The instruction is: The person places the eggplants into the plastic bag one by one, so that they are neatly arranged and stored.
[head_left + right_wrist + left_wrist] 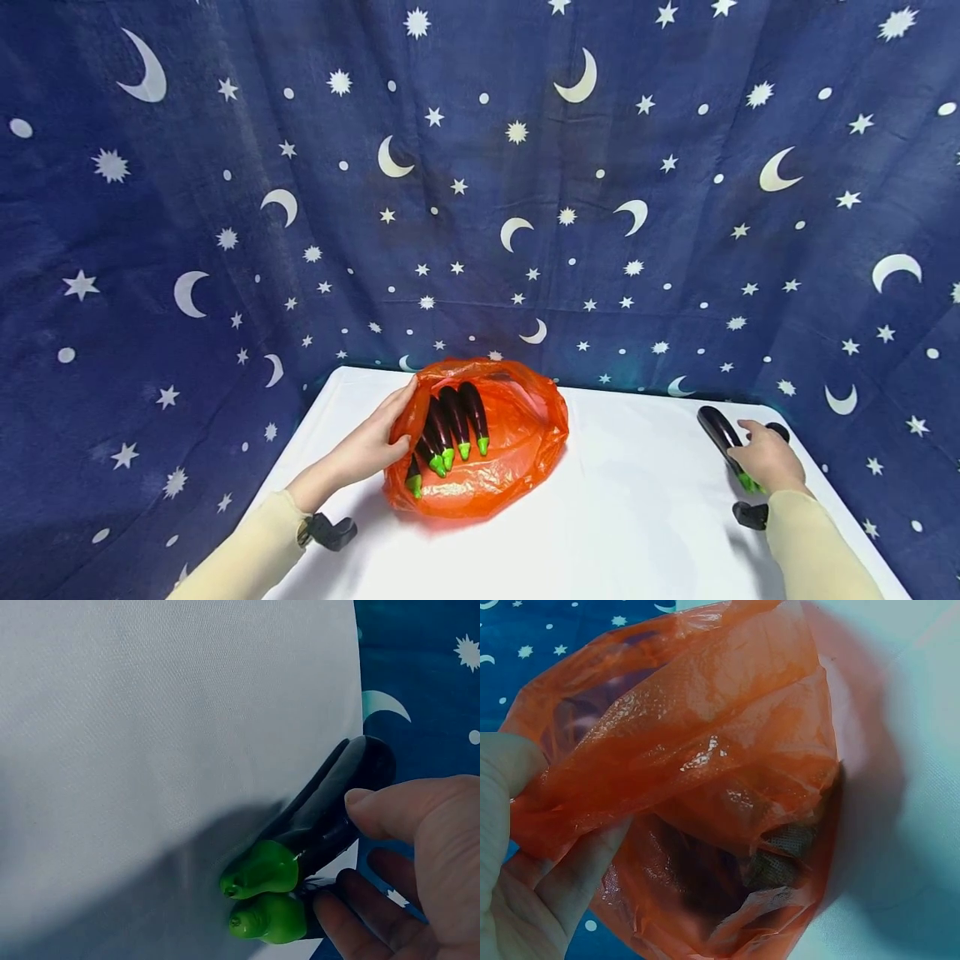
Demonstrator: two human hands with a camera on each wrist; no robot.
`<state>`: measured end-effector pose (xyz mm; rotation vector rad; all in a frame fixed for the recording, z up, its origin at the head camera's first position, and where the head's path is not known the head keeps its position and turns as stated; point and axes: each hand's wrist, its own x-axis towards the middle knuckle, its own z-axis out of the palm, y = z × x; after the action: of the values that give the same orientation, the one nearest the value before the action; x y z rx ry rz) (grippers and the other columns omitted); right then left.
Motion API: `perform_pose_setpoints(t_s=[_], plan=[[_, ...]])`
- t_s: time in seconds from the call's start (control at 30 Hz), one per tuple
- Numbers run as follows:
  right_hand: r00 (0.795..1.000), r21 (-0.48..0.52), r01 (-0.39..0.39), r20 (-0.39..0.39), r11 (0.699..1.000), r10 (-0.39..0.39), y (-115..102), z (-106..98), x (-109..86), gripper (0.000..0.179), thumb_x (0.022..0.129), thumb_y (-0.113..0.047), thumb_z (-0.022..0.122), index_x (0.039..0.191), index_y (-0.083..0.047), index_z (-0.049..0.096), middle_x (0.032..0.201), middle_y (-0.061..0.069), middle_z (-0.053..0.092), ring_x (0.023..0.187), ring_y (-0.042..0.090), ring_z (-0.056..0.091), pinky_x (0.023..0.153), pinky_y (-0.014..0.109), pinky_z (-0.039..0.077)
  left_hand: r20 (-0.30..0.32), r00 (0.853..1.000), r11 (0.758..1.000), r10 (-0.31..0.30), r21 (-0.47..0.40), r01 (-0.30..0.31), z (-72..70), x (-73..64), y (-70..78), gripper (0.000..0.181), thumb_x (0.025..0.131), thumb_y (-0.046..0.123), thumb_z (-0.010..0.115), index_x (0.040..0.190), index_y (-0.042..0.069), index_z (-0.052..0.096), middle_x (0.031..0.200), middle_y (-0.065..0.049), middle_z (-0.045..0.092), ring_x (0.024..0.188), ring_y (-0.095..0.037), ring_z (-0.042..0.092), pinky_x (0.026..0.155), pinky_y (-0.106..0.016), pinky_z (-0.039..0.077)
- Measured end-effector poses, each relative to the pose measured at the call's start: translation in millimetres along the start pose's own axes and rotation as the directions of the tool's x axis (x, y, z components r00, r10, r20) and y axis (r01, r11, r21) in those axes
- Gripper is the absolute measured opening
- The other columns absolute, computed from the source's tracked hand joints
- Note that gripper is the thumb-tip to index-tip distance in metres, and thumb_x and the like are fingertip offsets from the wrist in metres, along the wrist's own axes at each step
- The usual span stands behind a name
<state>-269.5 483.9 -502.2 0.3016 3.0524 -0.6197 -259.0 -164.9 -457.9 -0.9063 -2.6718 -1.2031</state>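
An orange plastic bag (517,492) lies on the white table with its mouth facing me. My left hand (378,437) grips its left rim, thumb on one side and fingers on the other; the left wrist view shows the film (705,720) between them. Inside the bag are several dark eggplants (453,408) with green caps. At the table's right side, my right hand (772,458) is over two more eggplants. In the right wrist view its thumb overlaps the upper eggplant (330,787), while its spread, slightly bent fingers are by the lower eggplant (277,919), partly hidden.
A white table (630,500) extends between the bag and the two eggplants on the right. Blue cloth (480,167) with moons and stars hangs behind and at both sides. Each wrist carries a black strap device (330,532).
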Motion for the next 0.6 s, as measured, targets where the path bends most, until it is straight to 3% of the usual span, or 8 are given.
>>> perform_pose_setpoints(t_s=[0.17, 0.6], plan=[[1.000, -0.009, -0.011, 0.013, 1.000, 0.011, 1.7, 0.9, 3.0, 0.070, 0.085, -0.017, 0.068, 0.140, 0.015, 0.039, 0.122, 0.044, 0.051, 0.109, 0.060, 0.053, 0.083, 0.067, 0.048, 0.018, 0.999, 0.999, -0.036, -0.005, 0.036, -1.5, 1.0, -0.4, 0.093, 0.090, -0.004, 0.064, 0.166, 0.015, 0.013, 0.166, -0.007, 0.024, 0.148, -0.025, 0.029, 0.117, -0.049, 0.029], [0.995, -0.029, -0.051, 0.084, 0.998, 0.053, -2.3, 7.4, 9.7, 0.069, 0.084, -0.015, 0.068, 0.142, 0.011, 0.040, 0.126, 0.041, 0.053, 0.109, 0.060, 0.054, 0.080, 0.068, 0.048, 0.031, 0.999, 0.999, -0.033, 0.001, 0.033, -2.3, 1.7, 1.0, 0.093, 0.090, -0.004, 0.064, 0.166, 0.013, 0.013, 0.166, -0.009, 0.025, 0.149, -0.027, 0.030, 0.117, -0.050, 0.029]])
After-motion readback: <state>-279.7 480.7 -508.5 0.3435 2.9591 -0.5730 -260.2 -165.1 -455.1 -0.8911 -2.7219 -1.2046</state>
